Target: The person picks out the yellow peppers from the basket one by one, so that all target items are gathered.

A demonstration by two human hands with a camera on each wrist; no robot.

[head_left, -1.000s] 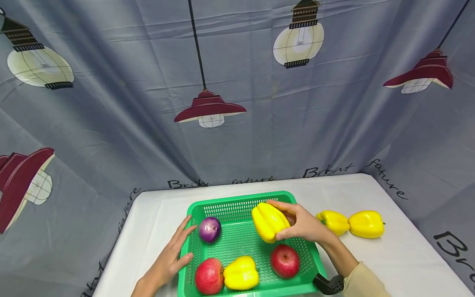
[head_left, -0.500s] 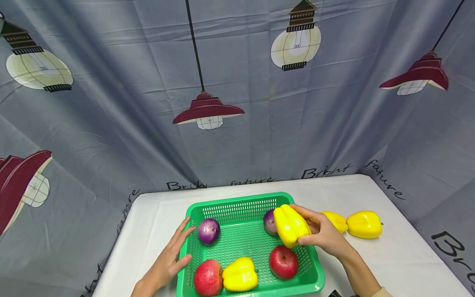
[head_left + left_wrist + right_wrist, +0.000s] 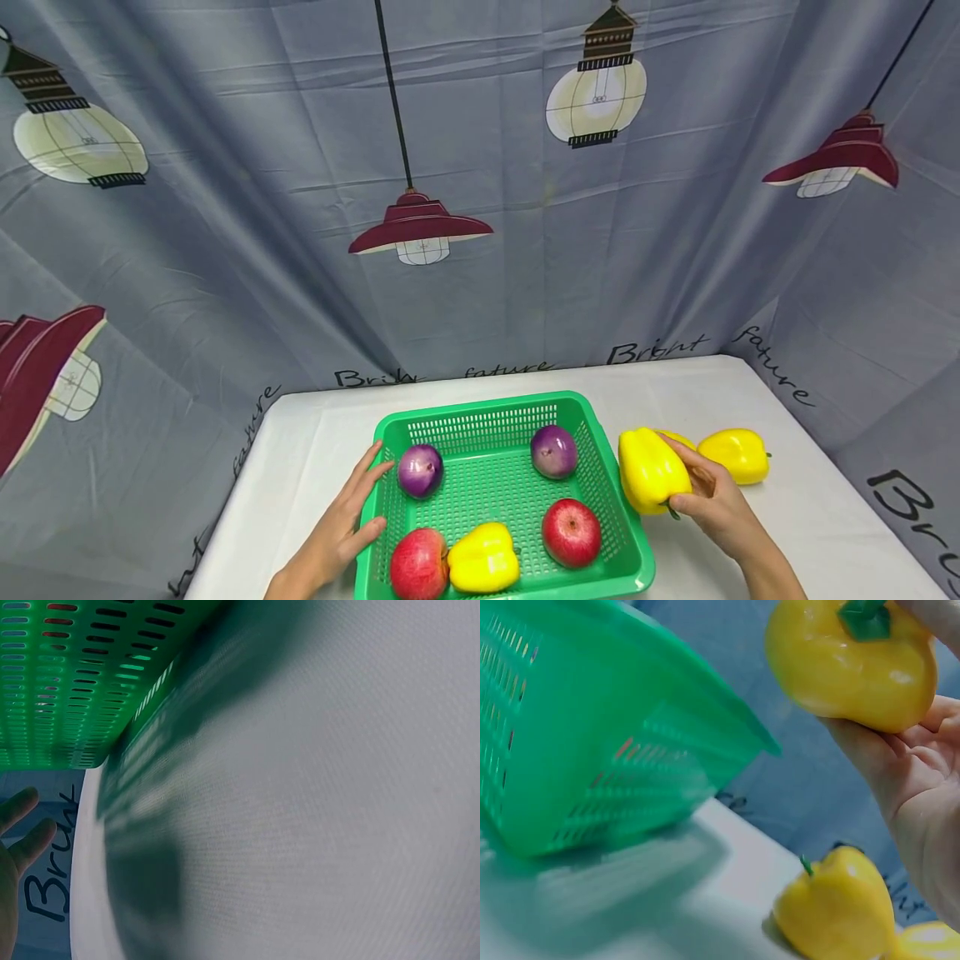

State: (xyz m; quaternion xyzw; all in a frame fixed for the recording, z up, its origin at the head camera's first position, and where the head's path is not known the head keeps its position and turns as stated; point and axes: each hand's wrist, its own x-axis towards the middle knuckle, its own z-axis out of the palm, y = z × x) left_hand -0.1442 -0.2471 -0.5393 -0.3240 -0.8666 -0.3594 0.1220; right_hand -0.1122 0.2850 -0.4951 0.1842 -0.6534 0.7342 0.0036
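A yellow bell pepper [image 3: 651, 472] is gripped by my right hand [image 3: 716, 505], just outside the right rim of the green basket [image 3: 637, 542]. In the right wrist view that bell pepper [image 3: 855, 667] sits between thumb and fingers, its green stem toward the camera. My left hand [image 3: 333, 529] rests with straight, spread fingers at the basket's left rim. Inside the basket are a purple onion [image 3: 421, 471] at back left, another purple onion [image 3: 554, 452] at back right, a red apple [image 3: 419, 563] and a yellow bell pepper [image 3: 483, 557] at the front, and a second apple [image 3: 572, 533] at front right.
On the white table [image 3: 810, 508] right of the basket lies a yellow bell pepper [image 3: 737, 456]. Beside it, another bell pepper [image 3: 836, 906] is mostly hidden by my right hand in the head view. A grey curtain [image 3: 480, 317] surrounds the table.
My right hand has carried the bell pepper rightward from above the basket to outside its right rim, uncovering the back-right onion. The left hand has stayed in place.
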